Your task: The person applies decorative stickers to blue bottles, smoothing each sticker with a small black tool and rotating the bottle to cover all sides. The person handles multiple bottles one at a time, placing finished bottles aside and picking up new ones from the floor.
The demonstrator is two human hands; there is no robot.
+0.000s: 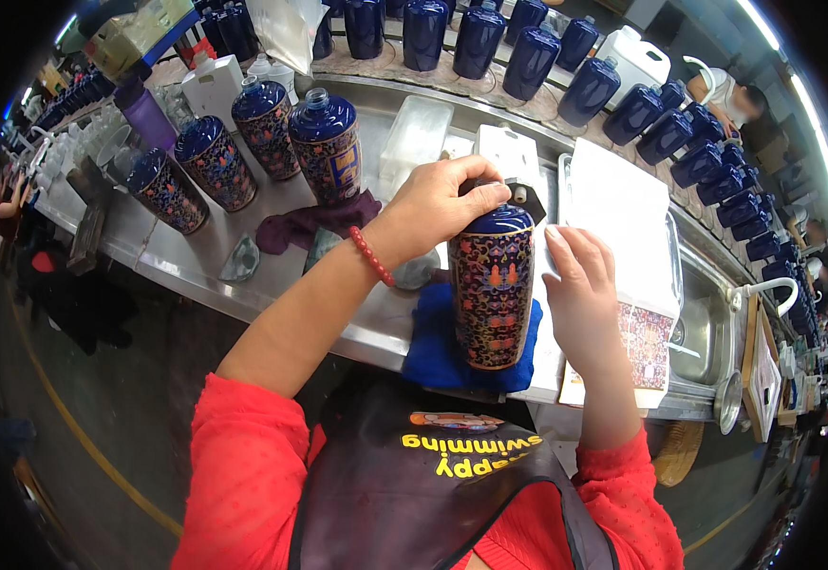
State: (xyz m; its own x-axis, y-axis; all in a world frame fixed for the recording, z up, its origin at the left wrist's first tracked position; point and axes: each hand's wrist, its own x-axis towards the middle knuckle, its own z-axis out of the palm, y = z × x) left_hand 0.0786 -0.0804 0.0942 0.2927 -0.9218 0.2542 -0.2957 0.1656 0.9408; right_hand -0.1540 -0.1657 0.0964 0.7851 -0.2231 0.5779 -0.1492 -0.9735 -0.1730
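A dark blue bottle [493, 299] covered in a colourful floral pattern stands upright at the centre on a folded blue cloth [425, 334]. My left hand [438, 201] closes over its neck from above, thumb and fingers wrapped round the top, so the neck is hidden. Just right of the bottle is my right hand [582, 293], fingers stretched out and holding nothing; whether its fingertips touch the bottle I cannot tell. Under and beyond that hand lie white sheets [616, 195], with a floral-patterned sheet [644, 350] at their near end.
Several patterned bottles [327, 157] stand at the left, near a crumpled purple cloth [305, 228]. Plain blue bottles [533, 62] line a curving belt behind the metal bench. A sink [704, 351] with a white tap [777, 285] is at the right.
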